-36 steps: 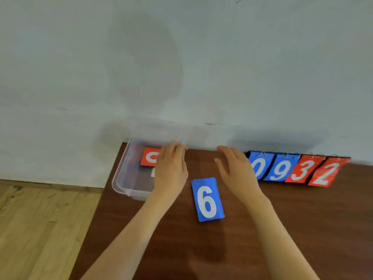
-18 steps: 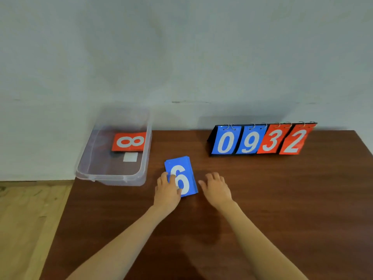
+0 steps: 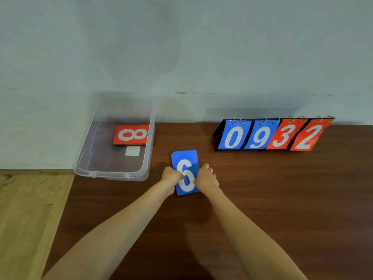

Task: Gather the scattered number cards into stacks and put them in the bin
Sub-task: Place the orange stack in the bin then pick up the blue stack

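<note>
Blue card stack (image 3: 184,158), top face showing a white 6, is lying on the brown wooden table (image 3: 262,199) at the centre of my view, long axis running 12 to 6 o'clock. I am gripping it with both hands.

My left hand (image 3: 171,175) is clamping the stack's long edge at 9 o'clock, its fingers curling onto the top card and covering the left side of the digit. My right hand (image 3: 205,176) is clamping the opposite edge at 3 o'clock, fingers curling in likewise, knuckles facing up. Both hands are sitting on the near half of the stack, and the far half is showing uncovered. Whether the stack is resting fully on the table or lifting off it, I cannot tell. My bare forearms are reaching in from 6 o'clock and converging on the stack in a narrow V, wrists roughly level with each other.

At 10 o'clock from the stack, near it but apart, a clear plastic bin (image 3: 113,175) is standing at the table's far left corner. A red 8 card (image 3: 132,134) is lying inside, turned sideways, towards the bin's far right. A small white square (image 3: 132,150) is showing just beside it on the near side.

At 2 o'clock, well apart from my hands, a flip scoreboard (image 3: 274,135) is standing at the table's far edge. It is reading 0 and 9 in blue, 3 and 2 in red, with its cards hanging from metal rings.
</note>
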{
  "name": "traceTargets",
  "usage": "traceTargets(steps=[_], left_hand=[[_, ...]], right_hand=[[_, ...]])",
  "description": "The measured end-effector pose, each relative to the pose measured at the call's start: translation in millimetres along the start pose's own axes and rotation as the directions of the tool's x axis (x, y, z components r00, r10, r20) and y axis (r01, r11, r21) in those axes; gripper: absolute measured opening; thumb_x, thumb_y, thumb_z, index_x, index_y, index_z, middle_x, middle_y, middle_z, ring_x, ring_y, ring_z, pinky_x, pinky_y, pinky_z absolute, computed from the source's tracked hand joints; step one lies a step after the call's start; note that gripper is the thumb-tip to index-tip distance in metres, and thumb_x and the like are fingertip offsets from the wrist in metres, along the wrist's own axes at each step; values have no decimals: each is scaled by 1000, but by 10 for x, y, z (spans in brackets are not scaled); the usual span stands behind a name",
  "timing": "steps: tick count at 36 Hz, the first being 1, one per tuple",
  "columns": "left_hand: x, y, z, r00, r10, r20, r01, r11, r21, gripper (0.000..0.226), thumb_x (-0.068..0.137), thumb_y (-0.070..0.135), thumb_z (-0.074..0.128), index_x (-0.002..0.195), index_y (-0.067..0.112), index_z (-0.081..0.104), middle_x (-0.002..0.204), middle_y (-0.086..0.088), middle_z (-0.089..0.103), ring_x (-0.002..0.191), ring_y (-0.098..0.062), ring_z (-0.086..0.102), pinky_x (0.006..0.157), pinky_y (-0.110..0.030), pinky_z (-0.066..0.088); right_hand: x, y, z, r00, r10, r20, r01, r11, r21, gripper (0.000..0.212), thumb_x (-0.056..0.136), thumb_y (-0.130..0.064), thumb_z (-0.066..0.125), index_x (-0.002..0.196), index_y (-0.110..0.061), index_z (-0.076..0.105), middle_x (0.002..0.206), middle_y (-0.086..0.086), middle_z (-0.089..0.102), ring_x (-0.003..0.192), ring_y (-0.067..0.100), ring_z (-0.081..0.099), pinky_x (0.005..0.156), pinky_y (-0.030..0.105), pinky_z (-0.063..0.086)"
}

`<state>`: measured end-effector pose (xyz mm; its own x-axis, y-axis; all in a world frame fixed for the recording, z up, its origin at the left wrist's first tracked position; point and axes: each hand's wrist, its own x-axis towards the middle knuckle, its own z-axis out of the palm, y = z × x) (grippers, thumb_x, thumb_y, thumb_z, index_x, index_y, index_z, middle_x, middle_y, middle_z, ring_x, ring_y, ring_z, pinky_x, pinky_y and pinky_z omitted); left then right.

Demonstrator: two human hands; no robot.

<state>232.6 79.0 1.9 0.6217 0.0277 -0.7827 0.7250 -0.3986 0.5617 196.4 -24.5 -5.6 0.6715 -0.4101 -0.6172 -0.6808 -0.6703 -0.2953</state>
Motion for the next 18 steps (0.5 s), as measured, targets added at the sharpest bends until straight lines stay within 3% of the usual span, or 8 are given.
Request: traceTargets(steps=[3, 8, 12, 16, 18], left_hand=[[46, -9, 7, 1000, 25, 17, -26, 999, 45, 45, 84, -8, 57, 125, 1, 43, 123, -12, 52, 117, -30, 50, 82, -32, 45], [152, -87, 49, 991, 113, -73, -102, 986, 133, 42, 83, -2, 59, 120, 14, 45, 127, -9, 47, 111, -26, 53, 83, -36, 54], [120, -99, 93, 983, 185, -20, -181, 975, 131, 46, 85, 4, 61, 124, 16, 39, 122, -7, 54, 107, -23, 58, 81, -37, 57], [55, -120, 66, 975, 221, 28, -222, 974, 38, 45, 85, -2, 60, 122, 13, 40, 116, -6, 57, 103, -20, 59, 77, -32, 55], [5, -147, 48, 963, 262, 69, -258, 964, -67, 50, 81, -7, 61, 122, 14, 42, 117, -6, 58, 103, -19, 59, 77, -31, 54]], right_hand=[[27, -10, -16, 1000, 13, 9, -13, 1000, 24, 63, 91, -9, 57, 142, -4, 20, 143, 15, 33, 131, 31, 37, 101, 36, 39], [36, 24, -19, 1000, 8, -3, -8, 999, 37, 67, 88, -11, 63, 141, -5, 22, 142, 14, 32, 130, 29, 38, 100, 35, 40], [27, 27, -16, 1000, -2, -1, 2, 997, 79, 68, 87, -8, 62, 141, -5, 22, 143, 14, 27, 130, 29, 32, 103, 32, 37], [26, 51, -59, 999, 29, 18, -33, 968, 250, 81, 79, -17, 73, 142, -9, 22, 144, 9, 26, 133, 28, 26, 102, 33, 37], [25, 89, -90, 996, -13, 89, -31, 881, 472, 76, 79, -18, 73, 139, -12, 29, 143, 6, 35, 131, 25, 36, 99, 36, 41]])
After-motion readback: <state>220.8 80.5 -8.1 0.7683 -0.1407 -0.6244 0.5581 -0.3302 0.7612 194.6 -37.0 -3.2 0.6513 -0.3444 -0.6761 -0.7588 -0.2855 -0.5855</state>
